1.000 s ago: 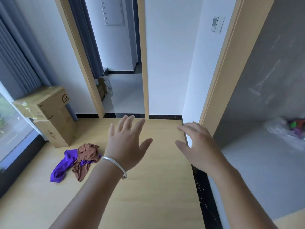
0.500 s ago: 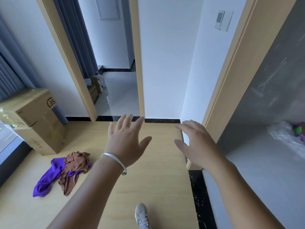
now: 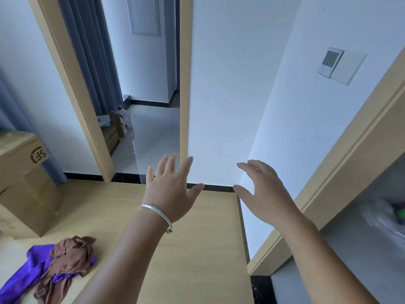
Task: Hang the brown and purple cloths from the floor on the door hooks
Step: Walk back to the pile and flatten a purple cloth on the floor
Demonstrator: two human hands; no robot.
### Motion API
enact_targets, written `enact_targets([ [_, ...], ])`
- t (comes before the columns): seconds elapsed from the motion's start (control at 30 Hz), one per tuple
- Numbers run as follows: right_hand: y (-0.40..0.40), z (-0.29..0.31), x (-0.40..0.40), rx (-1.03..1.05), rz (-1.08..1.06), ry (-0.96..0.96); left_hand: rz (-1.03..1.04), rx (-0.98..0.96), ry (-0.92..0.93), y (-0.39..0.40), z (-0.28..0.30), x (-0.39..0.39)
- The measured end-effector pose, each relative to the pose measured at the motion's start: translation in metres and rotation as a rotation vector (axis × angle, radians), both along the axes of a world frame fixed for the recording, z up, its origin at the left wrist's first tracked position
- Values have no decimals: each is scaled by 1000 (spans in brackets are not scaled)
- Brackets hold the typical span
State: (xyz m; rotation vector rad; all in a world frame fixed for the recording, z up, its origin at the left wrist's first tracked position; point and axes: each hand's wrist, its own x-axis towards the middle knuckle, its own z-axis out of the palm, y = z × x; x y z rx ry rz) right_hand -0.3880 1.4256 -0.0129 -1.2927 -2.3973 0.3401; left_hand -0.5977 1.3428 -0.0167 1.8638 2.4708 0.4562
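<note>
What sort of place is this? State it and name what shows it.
Probably a room in a home or flat, perhaps newly moved into. Signs: a wood floor with doorways into other rooms, curtains, a wall control panel, and stacked cardboard boxes beside cloths on the floor.

I see both hands raised mid-frame, empty: left hand [image 3: 169,191] with fingers spread, right hand [image 3: 263,194] with fingers loosely bent, forearms reaching up from the bottom edge.

Brown cloth [image 3: 70,257] crumpled in a heap on the wooden floor [image 3: 197,249] at lower left of the frame, lying partly over a purple cloth [image 3: 24,279], which spreads flat toward the bottom-left corner
</note>
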Motion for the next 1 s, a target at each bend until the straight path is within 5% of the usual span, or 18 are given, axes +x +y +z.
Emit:
enact_targets([
  [0.73, 341, -33, -171, -76, 387, 72, 414, -27, -8, 246, -13, -128],
  [1.0, 397, -39, -253, -125, 586, 83, 597, -19, -32, 276, -19, -179],
])
